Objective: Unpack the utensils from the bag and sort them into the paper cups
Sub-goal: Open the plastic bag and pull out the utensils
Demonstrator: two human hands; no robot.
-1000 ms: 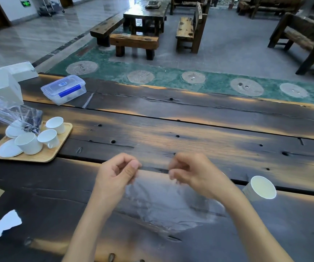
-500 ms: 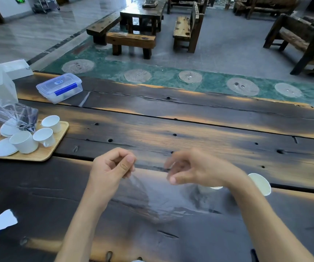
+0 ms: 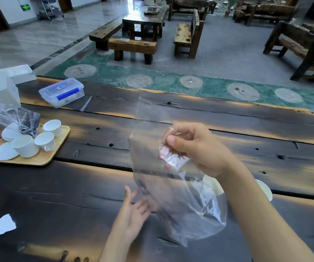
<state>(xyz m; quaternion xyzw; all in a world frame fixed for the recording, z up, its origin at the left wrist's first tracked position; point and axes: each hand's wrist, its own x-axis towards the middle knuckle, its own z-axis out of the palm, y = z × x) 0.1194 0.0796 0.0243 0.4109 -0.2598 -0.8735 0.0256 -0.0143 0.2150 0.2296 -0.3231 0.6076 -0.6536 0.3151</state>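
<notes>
Nearest the camera, the left hand [image 3: 133,210] hovers low over the dark wooden bench [image 3: 171,118] with its fingers spread and loose, holding nothing, its fingertips just beside the lower edge of the clear plastic bag [image 3: 173,201]. A little farther, the right hand [image 3: 196,148] holds the bag up off the bench, thumb and curled fingers pinching a bunched top corner, so the film hangs down and billows toward the person.

The bag looks very light, limp and slippery; it will probably crumple and slide in a loose grip, so the gathered rim or a corner seems the best place to take hold, with the other hand steadying the base. Whether any utensils sit inside cannot be made out: the film is blurred and see-through, and only a small pinkish crumple shows at the right fingers.

Behind the bag and the right forearm, two paper cups [image 3: 265,188] are mostly hidden, only their rims showing. Farther left stands a wooden tray [image 3: 56,156] of white cups and saucers, then a lidded plastic box [image 3: 61,94].
</notes>
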